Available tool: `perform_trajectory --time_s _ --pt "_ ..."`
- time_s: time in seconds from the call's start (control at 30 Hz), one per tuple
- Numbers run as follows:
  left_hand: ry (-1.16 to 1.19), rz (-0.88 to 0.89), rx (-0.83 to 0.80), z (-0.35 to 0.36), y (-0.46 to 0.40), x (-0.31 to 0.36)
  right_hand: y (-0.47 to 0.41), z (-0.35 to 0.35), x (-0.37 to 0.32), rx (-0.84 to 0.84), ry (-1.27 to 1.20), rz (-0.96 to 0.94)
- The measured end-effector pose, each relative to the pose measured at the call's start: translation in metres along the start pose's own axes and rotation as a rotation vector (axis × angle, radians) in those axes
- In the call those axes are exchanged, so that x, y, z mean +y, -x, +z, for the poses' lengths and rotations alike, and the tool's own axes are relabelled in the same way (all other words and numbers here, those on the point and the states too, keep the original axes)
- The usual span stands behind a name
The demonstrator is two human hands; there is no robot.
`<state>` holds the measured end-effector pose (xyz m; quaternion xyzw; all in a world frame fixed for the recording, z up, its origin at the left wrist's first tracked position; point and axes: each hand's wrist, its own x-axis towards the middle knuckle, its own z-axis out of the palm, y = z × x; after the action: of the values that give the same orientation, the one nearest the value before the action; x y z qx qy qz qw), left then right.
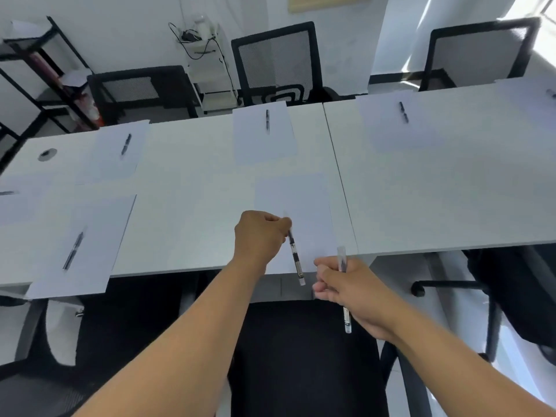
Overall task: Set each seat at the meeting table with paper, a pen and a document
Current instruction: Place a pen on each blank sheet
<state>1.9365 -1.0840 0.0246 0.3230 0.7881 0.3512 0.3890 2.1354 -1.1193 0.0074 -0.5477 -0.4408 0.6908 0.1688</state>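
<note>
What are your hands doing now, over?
Left hand pinching clear black-ink pen over near white paper sheet. Right hand gripping second clear pen. Nothing blocking.

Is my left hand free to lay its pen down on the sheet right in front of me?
Probably yes. The left hand holds its pen directly above the near sheet, and that sheet's surface looks bare. The right hand with its own pen sits off the sheet's near corner, out of the way.
</note>
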Motion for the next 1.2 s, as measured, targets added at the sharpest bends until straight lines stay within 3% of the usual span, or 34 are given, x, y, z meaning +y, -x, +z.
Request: perform_trajectory --time_s 0.57,1.2 --pt "-0.373 0.032 -0.06 0.073 -0.143 -0.026 -0.063 -0.03 0.047 -0.005 -0.091 0.138" --pt "-0.362 0.02 0.02 0.078 -0.152 -0.039 -0.061 -0.032 0.041 0.061 -0.155 0.1"
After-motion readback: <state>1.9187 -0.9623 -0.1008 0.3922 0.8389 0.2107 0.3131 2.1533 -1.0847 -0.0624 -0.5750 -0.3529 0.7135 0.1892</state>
